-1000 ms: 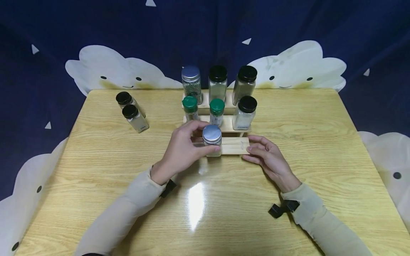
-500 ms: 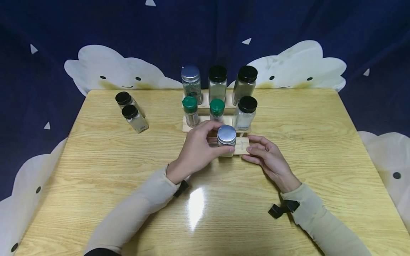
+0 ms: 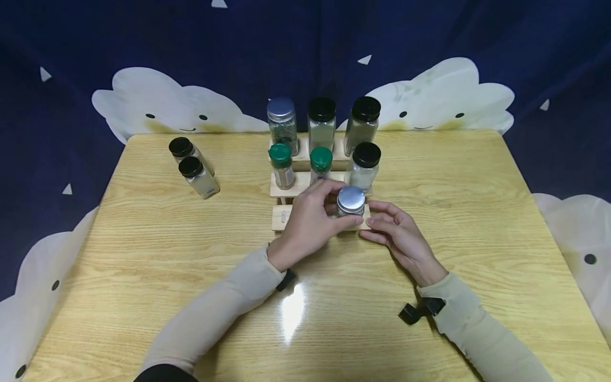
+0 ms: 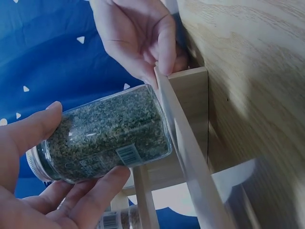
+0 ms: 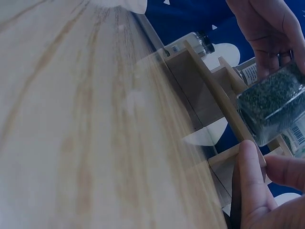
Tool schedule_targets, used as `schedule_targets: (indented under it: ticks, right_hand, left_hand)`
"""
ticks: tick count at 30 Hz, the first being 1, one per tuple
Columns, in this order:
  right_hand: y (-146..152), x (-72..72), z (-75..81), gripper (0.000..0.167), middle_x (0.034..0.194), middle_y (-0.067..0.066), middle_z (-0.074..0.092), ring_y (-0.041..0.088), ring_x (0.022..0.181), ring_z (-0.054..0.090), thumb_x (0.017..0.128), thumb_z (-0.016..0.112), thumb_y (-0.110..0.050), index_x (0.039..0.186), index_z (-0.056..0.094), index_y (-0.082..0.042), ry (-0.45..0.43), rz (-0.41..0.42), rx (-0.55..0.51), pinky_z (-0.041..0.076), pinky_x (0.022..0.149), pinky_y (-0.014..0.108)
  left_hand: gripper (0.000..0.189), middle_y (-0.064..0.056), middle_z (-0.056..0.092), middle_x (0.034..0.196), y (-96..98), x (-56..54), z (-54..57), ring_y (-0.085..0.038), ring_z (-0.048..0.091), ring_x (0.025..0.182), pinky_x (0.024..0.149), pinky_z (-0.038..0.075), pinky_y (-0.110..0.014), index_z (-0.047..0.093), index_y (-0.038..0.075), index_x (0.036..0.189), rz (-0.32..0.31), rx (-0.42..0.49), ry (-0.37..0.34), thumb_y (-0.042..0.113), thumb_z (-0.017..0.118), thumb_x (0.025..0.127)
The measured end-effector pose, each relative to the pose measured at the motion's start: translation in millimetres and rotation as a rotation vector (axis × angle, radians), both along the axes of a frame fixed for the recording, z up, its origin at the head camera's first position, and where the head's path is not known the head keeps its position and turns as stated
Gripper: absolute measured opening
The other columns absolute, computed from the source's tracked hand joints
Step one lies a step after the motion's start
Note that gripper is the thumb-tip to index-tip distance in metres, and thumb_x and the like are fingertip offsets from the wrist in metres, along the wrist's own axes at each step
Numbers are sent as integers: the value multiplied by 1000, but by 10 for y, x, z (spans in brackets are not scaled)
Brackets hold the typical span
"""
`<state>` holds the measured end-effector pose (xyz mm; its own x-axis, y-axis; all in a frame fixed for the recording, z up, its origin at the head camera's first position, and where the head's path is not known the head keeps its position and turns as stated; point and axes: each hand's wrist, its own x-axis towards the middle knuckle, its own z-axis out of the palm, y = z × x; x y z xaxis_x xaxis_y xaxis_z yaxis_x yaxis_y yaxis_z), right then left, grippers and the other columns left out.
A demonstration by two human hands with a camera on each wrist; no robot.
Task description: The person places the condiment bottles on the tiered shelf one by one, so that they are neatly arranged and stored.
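Note:
My left hand [image 3: 310, 225] grips a glass spice jar [image 3: 350, 199] with a silver lid. In the left wrist view the jar [image 4: 107, 136] is full of green dried herbs, thumb on one side and fingers on the other. Its base is right at the board of the wooden tiered rack [image 3: 282, 216], at the right end of the lowest step. My right hand [image 3: 401, 236] pinches that same end of the step. Seen from the right wrist, its thumb and fingers close on the edge of the board [image 5: 224, 102], just beside the jar.
On the middle step stand two green-capped shakers [image 3: 284, 172] [image 3: 321, 162] and a black-lidded jar [image 3: 364, 167]. The top step bears a silver-lidded jar [image 3: 282, 127] and two black-lidded ones. Two more black-lidded jars [image 3: 202, 180] stand at the table's left. A dark blue curtain [image 3: 305, 42] hangs behind.
My left hand has slid the herb jar rightward along the lowest step, from near its middle to the right end, uncovering the step's left end. The right hand keeps its place.

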<state>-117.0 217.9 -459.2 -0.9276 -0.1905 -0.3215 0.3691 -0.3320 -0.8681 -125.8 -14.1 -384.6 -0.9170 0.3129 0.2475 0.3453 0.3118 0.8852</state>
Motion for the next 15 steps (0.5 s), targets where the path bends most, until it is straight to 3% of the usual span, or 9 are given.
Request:
schedule_targets:
  ticks: [7, 15]
  right_hand:
    - [-4, -5, -2, 39, 107, 8, 72, 18, 101, 75, 108, 53, 13, 144, 51, -1, -2, 11, -7, 67, 96, 38]
    - [10, -7, 13, 38, 107, 8, 73, 19, 102, 76, 107, 53, 14, 143, 50, 1, -2, 8, -29, 67, 96, 37]
  left_hand:
    - [58, -11, 69, 120, 75, -24, -31, -21, 68, 107, 92, 65, -27, 70, 0, 129, 16, -45, 43, 14, 100, 82]
    - [58, -12, 69, 120, 148, -32, -47, -22, 69, 107, 91, 59, -16, 70, 0, 129, 18, -65, 73, 13, 100, 81]
